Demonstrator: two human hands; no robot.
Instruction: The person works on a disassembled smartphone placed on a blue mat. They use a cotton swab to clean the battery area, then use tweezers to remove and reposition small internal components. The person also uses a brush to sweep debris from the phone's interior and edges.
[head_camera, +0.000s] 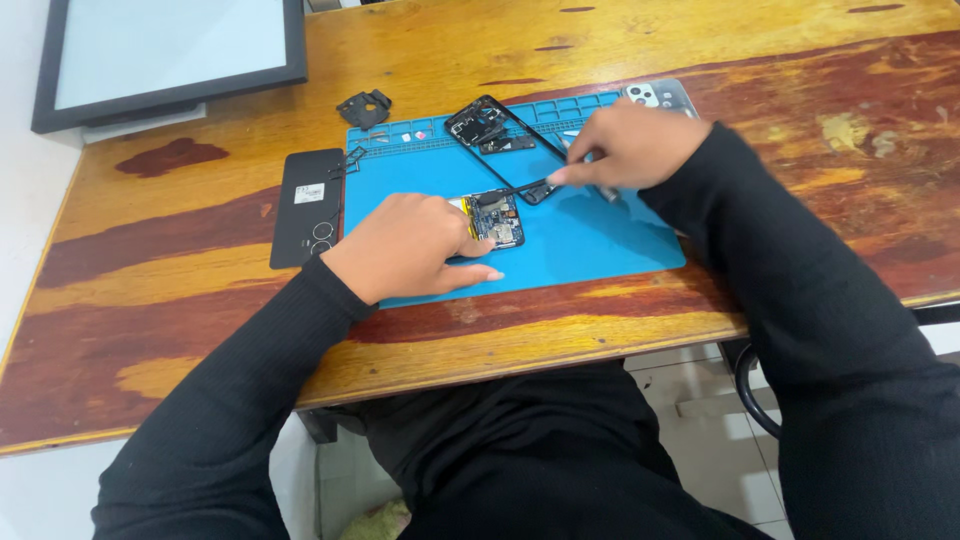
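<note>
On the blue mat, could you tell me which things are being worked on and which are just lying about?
In use:
- opened phone, steadied by the left hand
- thin black tool, held in the right hand

Lying about:
- black phone frame
- black back cover
- small black bracket
- framed screen

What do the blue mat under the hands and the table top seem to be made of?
The blue mat looks like silicone or soft rubber: matte, evenly coloured, with small moulded compartments along its far edge. The table top looks like varnished wood: glossy, with streaky yellow and red-brown grain. Neither can be confirmed by sight alone.
</note>
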